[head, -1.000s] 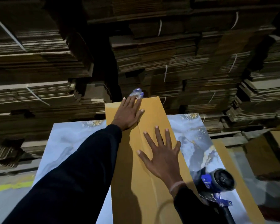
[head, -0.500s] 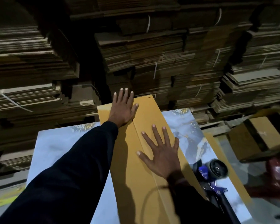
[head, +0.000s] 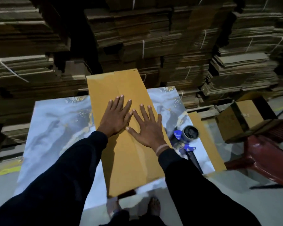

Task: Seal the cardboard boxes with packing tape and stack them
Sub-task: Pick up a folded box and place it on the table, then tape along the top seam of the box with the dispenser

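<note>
While both hands lie flat, left hand (head: 115,116) fingers spread on cardboard box (head: 134,159), right hand (head: 147,129) likewise

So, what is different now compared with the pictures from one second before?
The left hand slid back along the flat yellow-brown cardboard box from its far end and now lies flat beside the right hand, fingers touching. Neither hand took hold of anything. The right hand stays pressed on the box, and the blue tape dispenser stays on the marble-patterned table.
</note>
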Demonstrator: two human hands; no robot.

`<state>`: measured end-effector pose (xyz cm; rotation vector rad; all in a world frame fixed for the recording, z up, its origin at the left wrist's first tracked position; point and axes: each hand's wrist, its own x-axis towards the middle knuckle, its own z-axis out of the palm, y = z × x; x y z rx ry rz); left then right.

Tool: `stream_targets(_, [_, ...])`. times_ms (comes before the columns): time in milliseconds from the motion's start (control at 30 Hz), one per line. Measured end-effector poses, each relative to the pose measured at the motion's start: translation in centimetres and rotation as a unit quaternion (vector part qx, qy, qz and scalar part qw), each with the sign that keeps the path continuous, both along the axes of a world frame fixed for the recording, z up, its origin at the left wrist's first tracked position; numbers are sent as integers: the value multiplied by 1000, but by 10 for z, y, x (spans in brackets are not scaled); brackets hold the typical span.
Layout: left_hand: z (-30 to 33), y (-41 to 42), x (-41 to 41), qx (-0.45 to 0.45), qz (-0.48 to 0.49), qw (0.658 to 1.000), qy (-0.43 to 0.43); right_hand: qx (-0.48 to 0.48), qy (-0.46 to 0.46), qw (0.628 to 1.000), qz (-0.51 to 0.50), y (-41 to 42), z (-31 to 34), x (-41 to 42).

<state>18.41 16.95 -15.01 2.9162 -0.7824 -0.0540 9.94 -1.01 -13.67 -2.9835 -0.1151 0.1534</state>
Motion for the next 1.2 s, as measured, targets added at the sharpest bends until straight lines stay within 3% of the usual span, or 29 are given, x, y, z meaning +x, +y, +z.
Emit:
stream_targets(267, [-7,-25,-116,-27,-20,999,-29,121,-22,992,-1,-64,-10,-73])
stream_targets(400, [-6,-33,-141,-25,-6,999,-39,217,-51,968,-112,-119,-33,-86])
stream_targets(533, [-3,-35,-143,-29,1,999,-26,193,-100,940,-263,-169,-63,-114])
stream_targets(633, [-2,-36,-142,-29,5,999,-25,137,-21,919,-370,-190,-87,-134])
stream_targets(767, [-2,-37,-143,-28,9,999,-25,106,121,907,-390,-197,-114,-144])
stream_targets(967, [-3,-36,-144,-34,11,999,-26,236,133,880,-391,-197,-133,-129])
stream_targets(1200, [-2,-37,-143,-46,11,998,-29,463,133,782,-394,-189,-89,-120])
